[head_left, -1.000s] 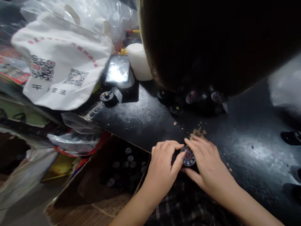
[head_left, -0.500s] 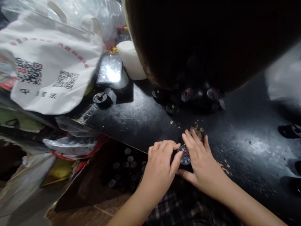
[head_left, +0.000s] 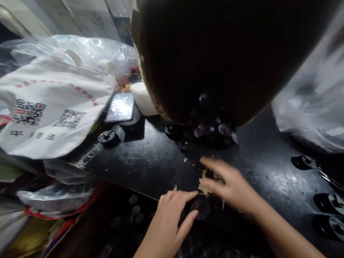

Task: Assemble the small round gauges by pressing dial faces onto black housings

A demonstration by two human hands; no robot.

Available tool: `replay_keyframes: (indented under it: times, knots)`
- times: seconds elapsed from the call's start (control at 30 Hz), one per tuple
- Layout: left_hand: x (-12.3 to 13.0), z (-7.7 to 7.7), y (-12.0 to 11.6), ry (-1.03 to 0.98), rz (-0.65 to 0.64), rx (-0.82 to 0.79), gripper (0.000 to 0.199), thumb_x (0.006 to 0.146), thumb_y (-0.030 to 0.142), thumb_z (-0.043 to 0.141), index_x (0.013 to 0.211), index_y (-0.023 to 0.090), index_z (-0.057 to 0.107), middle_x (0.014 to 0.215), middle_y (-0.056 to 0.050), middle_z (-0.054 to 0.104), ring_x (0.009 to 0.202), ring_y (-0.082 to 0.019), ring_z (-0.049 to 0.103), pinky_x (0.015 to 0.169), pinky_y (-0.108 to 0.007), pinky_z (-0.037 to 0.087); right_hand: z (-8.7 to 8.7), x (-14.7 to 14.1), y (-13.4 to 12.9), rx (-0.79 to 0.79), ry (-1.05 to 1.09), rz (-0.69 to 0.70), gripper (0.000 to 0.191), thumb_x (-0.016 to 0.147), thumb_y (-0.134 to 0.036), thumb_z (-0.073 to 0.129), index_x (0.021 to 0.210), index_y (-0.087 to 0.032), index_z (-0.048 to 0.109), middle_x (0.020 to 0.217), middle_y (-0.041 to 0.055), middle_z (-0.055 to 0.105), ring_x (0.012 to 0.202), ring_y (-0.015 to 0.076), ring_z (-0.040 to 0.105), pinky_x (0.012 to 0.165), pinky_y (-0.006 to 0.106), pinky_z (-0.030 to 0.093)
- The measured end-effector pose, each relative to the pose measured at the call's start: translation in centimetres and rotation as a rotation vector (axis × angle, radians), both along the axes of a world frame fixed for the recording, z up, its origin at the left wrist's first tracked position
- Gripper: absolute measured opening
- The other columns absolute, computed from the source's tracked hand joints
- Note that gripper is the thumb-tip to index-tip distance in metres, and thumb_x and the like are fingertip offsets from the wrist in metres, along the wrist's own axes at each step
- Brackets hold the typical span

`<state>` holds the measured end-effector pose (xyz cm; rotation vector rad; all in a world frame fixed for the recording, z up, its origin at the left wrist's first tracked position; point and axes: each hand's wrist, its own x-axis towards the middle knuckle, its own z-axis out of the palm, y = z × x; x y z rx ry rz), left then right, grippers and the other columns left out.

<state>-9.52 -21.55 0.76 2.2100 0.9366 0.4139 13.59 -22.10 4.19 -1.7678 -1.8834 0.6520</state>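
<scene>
My left hand has its thumb and index finger at the near-left edge of a small round dial gauge. The gauge is dark and blurred, with a clear-looking round face, at the table's near edge. My right hand is away from the gauge, up and to its right, over a worn tan patch on the black table. Its fingers are apart and smeared by motion, with nothing seen in them. Farther back, two similar gauges with red needles stand beside open round black housings.
A large dark rounded shape hangs over the table's back. A white printed bag, a phone-like bright screen and a white roll lie left. Several black housings and clear plastic bags are right. Below left, round discs lie in a box.
My right hand has left the gauge and moved up over the table. My left hand stays at the gauge. The view has tilted up, so the scene sits lower.
</scene>
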Motion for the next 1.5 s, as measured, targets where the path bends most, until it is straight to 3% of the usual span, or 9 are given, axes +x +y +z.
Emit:
replay_keyframes:
  times: [0.13,0.23,0.33,0.57,0.83,1.0,1.1,1.3,1.5]
  knots:
    - [-5.7,-2.6,-1.7,0.045,-0.021,0.058,0.034,0.093,0.035,0.053,0.127,0.036,0.049,0.117,0.002,0.064,0.104,-0.018,0.061,0.088,-0.030,0.052,1.5,5.3,5.5,0.227,-0.410,-0.536,0.063,0.081,-0.056,0.064,0.131,-0.018,0.055,0.129,0.0182,0.056,0.120,0.0394,0.050,0.095,0.059,0.042]
    - [-10.9,-5.3,-1.2,0.185,0.267,0.197,0.032,0.092,0.045,0.049,0.120,0.031,0.056,0.113,-0.002,0.066,0.101,-0.025,0.063,0.086,-0.041,0.053,1.8,6.0,6.2,0.163,-0.518,-0.493,0.054,0.080,-0.052,0.065,0.122,-0.018,0.062,0.122,0.0164,0.061,0.118,0.0420,0.049,0.094,0.062,0.038]
    - [-12.3,-5.2,-0.6,0.225,0.507,0.200,0.042,0.091,0.054,0.045,0.120,0.026,0.056,0.118,-0.007,0.063,0.110,-0.031,0.058,0.094,-0.052,0.048,1.7,3.4,3.2,0.132,-0.146,-0.392,0.054,0.079,-0.050,0.065,0.125,-0.022,0.060,0.119,0.0119,0.064,0.113,0.0345,0.054,0.098,0.056,0.038]
    - [-1.5,-0.3,1.3,-0.112,0.188,0.089,0.037,0.097,0.030,0.045,0.134,0.026,0.043,0.132,-0.008,0.053,0.125,-0.022,0.049,0.106,-0.041,0.043,0.2,-2.6,-3.5,-0.498,1.264,-0.410,0.038,0.089,-0.049,0.048,0.094,-0.016,0.067,0.099,0.0113,0.072,0.081,0.0194,0.065,0.071,0.032,0.053]
    - [5.2,-0.2,12.8,-0.070,0.178,0.315,0.049,0.093,0.037,0.054,0.138,0.021,0.041,0.149,-0.012,0.036,0.139,-0.027,0.032,0.117,-0.047,0.028,-0.4,-2.5,-4.0,-0.632,1.370,-0.420,0.045,0.092,-0.049,0.038,0.107,-0.014,0.062,0.100,0.0145,0.072,0.078,0.0187,0.067,0.081,0.036,0.055]
    - [7.5,-0.7,13.8,-0.004,0.075,0.269,0.052,0.088,0.038,0.064,0.134,0.019,0.047,0.139,-0.014,0.045,0.132,-0.028,0.043,0.111,-0.045,0.036,-0.3,-2.6,-4.4,-0.635,1.411,-0.411,0.045,0.092,-0.048,0.037,0.102,-0.014,0.064,0.096,0.0138,0.073,0.077,0.0184,0.067,0.081,0.036,0.055]
    - [6.7,-1.1,12.1,0.039,0.031,0.258,0.045,0.091,0.035,0.060,0.132,0.021,0.048,0.135,-0.012,0.050,0.132,-0.028,0.042,0.112,-0.048,0.034,-0.3,-2.3,-4.5,-0.541,1.268,-0.403,0.044,0.092,-0.049,0.042,0.106,-0.015,0.066,0.102,0.0123,0.072,0.081,0.0199,0.067,0.083,0.038,0.055]
    - [2.3,-0.8,7.3,-0.191,0.160,0.122,0.035,0.098,0.027,0.043,0.133,0.024,0.044,0.141,-0.007,0.047,0.132,-0.019,0.042,0.113,-0.039,0.035,-1.0,-1.5,-4.4,-0.200,0.243,-0.203,0.050,0.086,-0.046,0.060,0.131,-0.025,0.055,0.124,0.0081,0.062,0.111,0.0252,0.059,0.099,0.045,0.047]
    - [1.6,-0.5,2.7,-0.220,0.297,0.056,0.022,0.101,0.028,0.036,0.106,0.022,0.056,0.108,-0.002,0.062,0.103,-0.017,0.055,0.093,-0.035,0.041,-0.8,-2.7,-4.2,-0.043,-0.070,0.035,0.047,0.091,-0.038,0.054,0.135,-0.022,0.050,0.127,0.0103,0.060,0.116,0.0256,0.055,0.098,0.046,0.048]
